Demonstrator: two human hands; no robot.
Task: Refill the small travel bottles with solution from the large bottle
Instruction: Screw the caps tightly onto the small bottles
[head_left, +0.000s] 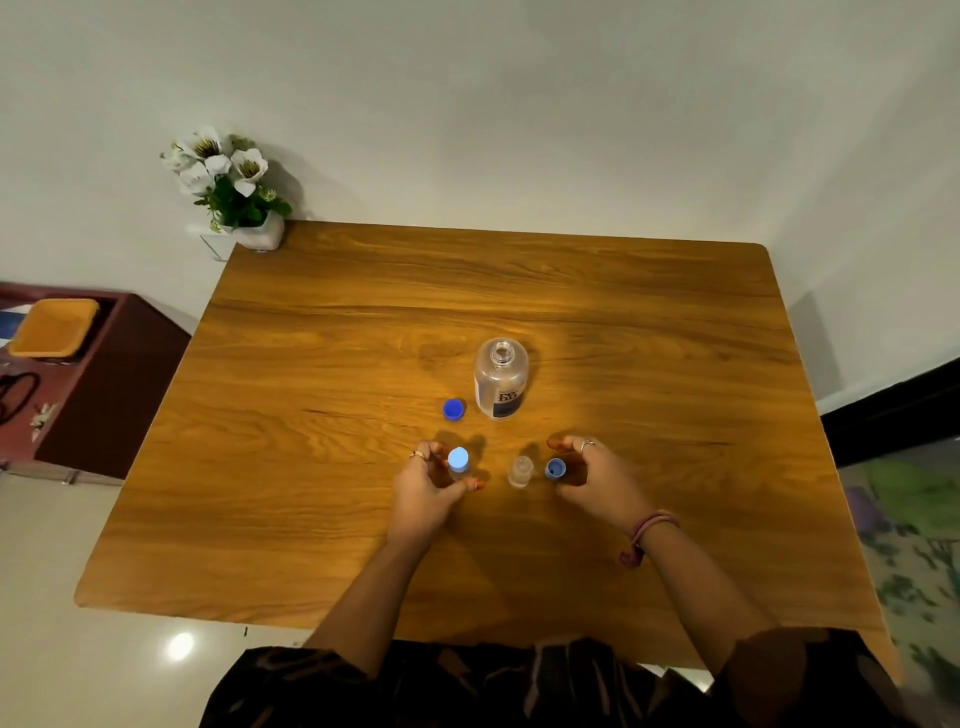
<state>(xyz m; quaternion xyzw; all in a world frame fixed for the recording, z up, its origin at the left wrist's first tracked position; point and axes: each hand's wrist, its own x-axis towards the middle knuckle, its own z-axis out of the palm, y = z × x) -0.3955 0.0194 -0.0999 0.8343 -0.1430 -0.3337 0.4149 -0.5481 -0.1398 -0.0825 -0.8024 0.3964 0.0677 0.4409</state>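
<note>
Left hand (426, 486) on the table (311, 415), fingers and thumb curled around the capped small bottle (458, 461); whether they actually press its sides or only ring it, cannot tell. Bottle stands upright inside the curl, pale blue cap on top.

Right hand (592, 475) just right of centre, fingers loosely curved over a small blue cap (555, 468). Cap lies open side up, between fingertips and thumb; contact not clear, no firm pinch visible.

Between the two hands: an open small bottle (520, 471), clear, upright, uncapped, touched by neither hand. It sits just left of the small blue cap.

Beyond the hands, farther from the person: large bottle (501, 379), clear with a dark label, upright, neck open. Its darker blue cap (454, 409) lies on the table just to its left, apart from the left hand.

Far left corner of the table: potted white flowers (228, 187).
</note>
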